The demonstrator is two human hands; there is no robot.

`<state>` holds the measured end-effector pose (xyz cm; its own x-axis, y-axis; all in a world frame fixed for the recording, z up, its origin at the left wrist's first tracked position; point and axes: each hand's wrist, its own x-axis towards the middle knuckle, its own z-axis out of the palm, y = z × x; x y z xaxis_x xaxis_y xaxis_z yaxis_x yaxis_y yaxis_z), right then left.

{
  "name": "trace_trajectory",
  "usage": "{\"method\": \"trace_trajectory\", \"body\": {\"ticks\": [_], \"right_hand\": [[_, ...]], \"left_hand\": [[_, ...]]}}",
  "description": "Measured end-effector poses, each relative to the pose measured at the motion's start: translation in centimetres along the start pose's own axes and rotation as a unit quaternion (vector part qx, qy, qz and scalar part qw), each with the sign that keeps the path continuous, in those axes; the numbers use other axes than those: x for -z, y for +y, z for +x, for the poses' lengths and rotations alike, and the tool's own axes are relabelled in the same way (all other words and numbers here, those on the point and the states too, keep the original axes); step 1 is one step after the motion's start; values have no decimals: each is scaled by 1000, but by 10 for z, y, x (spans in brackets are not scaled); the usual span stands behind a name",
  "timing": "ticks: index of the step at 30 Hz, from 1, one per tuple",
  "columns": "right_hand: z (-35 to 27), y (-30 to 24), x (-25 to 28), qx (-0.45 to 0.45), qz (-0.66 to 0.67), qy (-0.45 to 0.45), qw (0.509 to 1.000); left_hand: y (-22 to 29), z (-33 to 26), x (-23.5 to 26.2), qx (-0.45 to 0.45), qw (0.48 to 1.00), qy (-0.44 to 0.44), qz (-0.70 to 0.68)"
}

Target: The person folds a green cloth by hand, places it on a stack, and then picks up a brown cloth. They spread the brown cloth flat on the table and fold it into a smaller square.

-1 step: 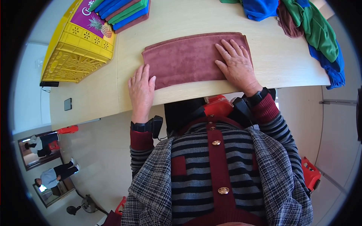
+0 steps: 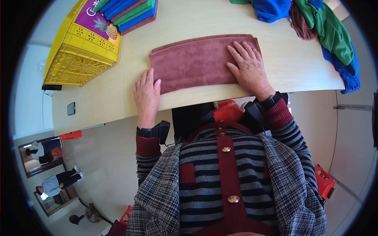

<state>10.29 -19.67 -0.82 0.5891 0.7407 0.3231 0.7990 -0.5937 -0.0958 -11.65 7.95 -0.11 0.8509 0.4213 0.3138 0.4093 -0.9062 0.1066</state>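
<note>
A reddish-brown towel (image 2: 189,65), folded into a long flat rectangle with a stitched far edge, lies on the pale table in front of me. My right hand (image 2: 252,72) rests flat on its right end, fingers spread and pointing away from me. At the left short edge, my left hand (image 2: 147,92) lies with fingers stretched out. Its fingertips are by the towel's edge and its palm is over the tabletop. Neither hand grips anything.
At the far left, a stack of folded green, blue and brown towels (image 2: 136,17) sits beside a yellow plastic basket (image 2: 84,55). Loose towels (image 2: 330,35) heap at the far right, hanging over the edge. A dark flat device (image 2: 71,109) lies on the table (image 2: 98,94) at left.
Both hands have shifted very slightly outward, the left one to the left and the right one to the right. The towel lies as before.
</note>
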Motion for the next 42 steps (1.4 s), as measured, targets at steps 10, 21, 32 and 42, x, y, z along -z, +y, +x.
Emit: {"method": "trace_trajectory", "body": {"ticks": [10,21,32,42], "right_hand": [[8,-8,24,-23,8,12,1000],[24,-32,-5,0,78,30,996],[45,-70,-20,125,-2,-45,991],[40,-103,-12,152,6,-74,986]], "left_hand": [[24,53,-11,147,984,-23,-95],[34,54,-27,181,577,-71,-793],[-16,23,20,211,494,-102,-837],[-4,12,44,185,443,-70,-875]]}}
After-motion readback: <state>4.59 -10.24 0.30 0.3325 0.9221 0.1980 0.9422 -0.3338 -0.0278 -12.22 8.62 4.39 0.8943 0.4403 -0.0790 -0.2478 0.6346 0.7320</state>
